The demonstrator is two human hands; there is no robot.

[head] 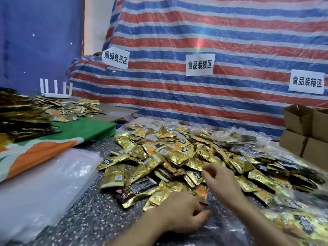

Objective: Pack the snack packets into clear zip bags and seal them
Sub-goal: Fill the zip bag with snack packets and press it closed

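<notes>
Snack packets (177,157), gold foil with a few dark ones mixed in, lie in a loose heap on the speckled table (99,206), mid-scene and spreading right. The right hand (219,181) is over the near edge of the heap, fingers loosely bent, motion-blurred, nothing seen in it. The left hand (182,213) is nearer and lower, with its fingers curled down onto a clear zip bag (223,233) lying flat on the table. Cannot tell if it pinches the bag or just rests on it. Packets at the near edge of the heap touch or just overlap this bag.

A stack of empty clear bags (44,189) sits near left, apart from the heap. A filled bag (294,226) of packets lies near right, and more filled bags (248,141) lie far right behind the heap. Cardboard boxes (300,121) are stacked at the right edge. A green and orange cloth (58,146) lies left, with a second heap of packets (71,109) beyond it, far left. A white router (55,94) stands at far left. A red, white and blue striped tarp (195,32) hangs behind, with three paper signs (200,64) on it.
</notes>
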